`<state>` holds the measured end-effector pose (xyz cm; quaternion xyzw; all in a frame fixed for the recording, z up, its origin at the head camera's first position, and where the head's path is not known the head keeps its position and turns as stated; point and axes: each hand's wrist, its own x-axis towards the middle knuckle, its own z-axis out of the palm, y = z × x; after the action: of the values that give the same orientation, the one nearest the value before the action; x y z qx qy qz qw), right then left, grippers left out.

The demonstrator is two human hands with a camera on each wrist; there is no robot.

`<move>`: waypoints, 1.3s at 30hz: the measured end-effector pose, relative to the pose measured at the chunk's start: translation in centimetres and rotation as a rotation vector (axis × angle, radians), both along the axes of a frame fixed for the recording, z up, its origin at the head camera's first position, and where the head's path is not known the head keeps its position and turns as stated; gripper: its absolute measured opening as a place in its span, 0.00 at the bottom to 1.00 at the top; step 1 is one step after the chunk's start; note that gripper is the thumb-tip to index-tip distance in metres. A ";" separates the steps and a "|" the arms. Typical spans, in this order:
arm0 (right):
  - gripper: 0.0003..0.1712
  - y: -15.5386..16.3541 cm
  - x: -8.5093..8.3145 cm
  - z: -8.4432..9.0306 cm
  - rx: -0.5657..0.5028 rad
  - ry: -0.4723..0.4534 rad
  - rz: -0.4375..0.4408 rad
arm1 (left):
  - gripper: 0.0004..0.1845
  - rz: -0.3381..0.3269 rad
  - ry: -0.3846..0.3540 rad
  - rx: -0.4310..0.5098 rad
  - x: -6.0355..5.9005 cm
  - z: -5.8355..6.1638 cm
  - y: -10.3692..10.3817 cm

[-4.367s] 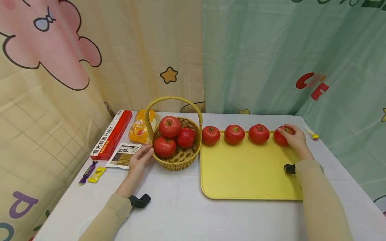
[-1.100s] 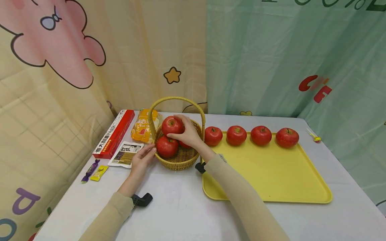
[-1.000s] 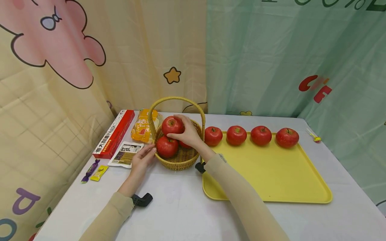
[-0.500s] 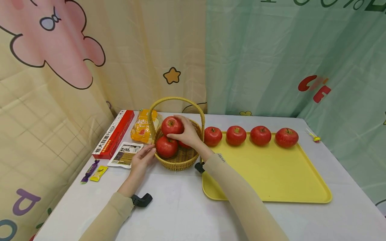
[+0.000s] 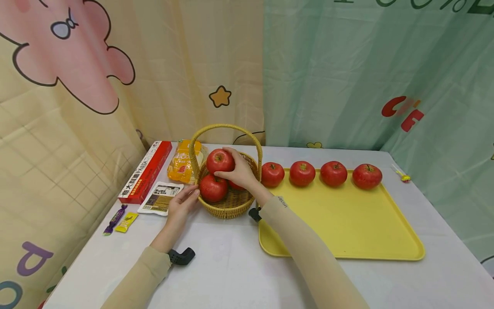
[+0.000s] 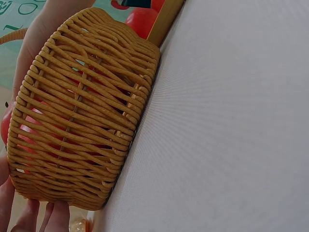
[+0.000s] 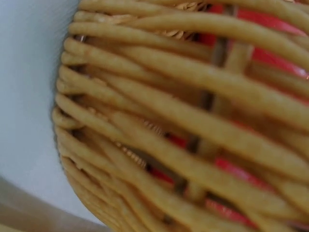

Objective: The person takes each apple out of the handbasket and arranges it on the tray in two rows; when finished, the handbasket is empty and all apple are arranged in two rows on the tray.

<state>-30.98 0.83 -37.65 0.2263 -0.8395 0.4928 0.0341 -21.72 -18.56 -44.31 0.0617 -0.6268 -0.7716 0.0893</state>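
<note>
- At the far left of the white surface point(image 5: 231, 274) lie a purple sweet point(image 5: 115, 219) and a yellow sachet point(image 5: 126, 222), with a red pasta box point(image 5: 146, 172), a printed packet point(image 5: 159, 198) and an orange bag point(image 5: 184, 166) just behind them, all well clear of the hands
- Next comes the left hand point(image 5: 181, 205), its fingers fairly straight and resting against the near-left wall of the wicker basket point(image 5: 231, 205), probably to steady it; the left wrist view shows fingertips point(image 6: 53, 218) at the basket's base point(image 6: 82, 125)
- Inside the basket sit three red apples; the top apple point(image 5: 219, 161) rests on the other two, and the front apple point(image 5: 211, 188) lies below it
- The right hand point(image 5: 240, 172) reaches in under the arched handle point(image 5: 225, 127), its grip curled round the top apple's right side with the thumb beneath, a hold suited to lifting it out
- Further right, the yellow tray point(image 5: 347, 231) touches the basket and carries four apples point(image 5: 302, 172) in a row along its far edge, evenly spaced, the near part bare
- Beyond the tray's far right corner lies a small yellow trinket point(image 5: 401, 174)
</note>
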 end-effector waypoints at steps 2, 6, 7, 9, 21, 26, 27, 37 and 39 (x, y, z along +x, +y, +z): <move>0.47 0.0 0.0 -0.1 -0.006 0.001 -0.004 | 0.19 0.002 -0.005 0.001 0.0 0.0 0.0; 0.46 0.2 0.2 -0.1 -0.015 0.005 -0.017 | 0.21 -0.002 -0.020 -0.002 0.0 -0.1 0.0; 0.46 0.3 0.2 0.0 -0.016 0.008 -0.018 | 0.21 -0.003 -0.022 -0.003 0.0 -0.1 0.1; 0.46 0.4 0.4 0.0 -0.015 0.014 -0.019 | 0.23 -0.005 -0.026 -0.006 0.0 -0.1 0.1; 0.42 4.1 3.6 0.7 -0.093 0.075 0.049 | 0.18 0.000 -0.016 -0.001 0.1 -0.1 0.2; 0.42 7.4 5.8 1.1 -0.102 0.062 0.124 | 0.17 0.006 -0.009 0.007 0.0 -0.1 0.2; 0.42 8.1 6.2 1.2 -0.096 0.059 0.141 | 0.18 0.007 -0.009 0.008 -0.1 -0.1 0.2; 0.42 15.4 8.4 1.1 0.033 -0.012 0.179 | 0.18 0.011 0.011 0.017 -0.2 -0.1 0.0; 0.42 16.4 8.4 0.6 0.057 -0.025 0.193 | 0.17 0.009 0.015 0.022 -0.2 -0.2 -0.1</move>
<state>-22.61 17.25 -37.05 0.3006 -0.8279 0.4725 -0.0305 -21.88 -18.62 -44.47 0.0596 -0.6172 -0.7786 0.0965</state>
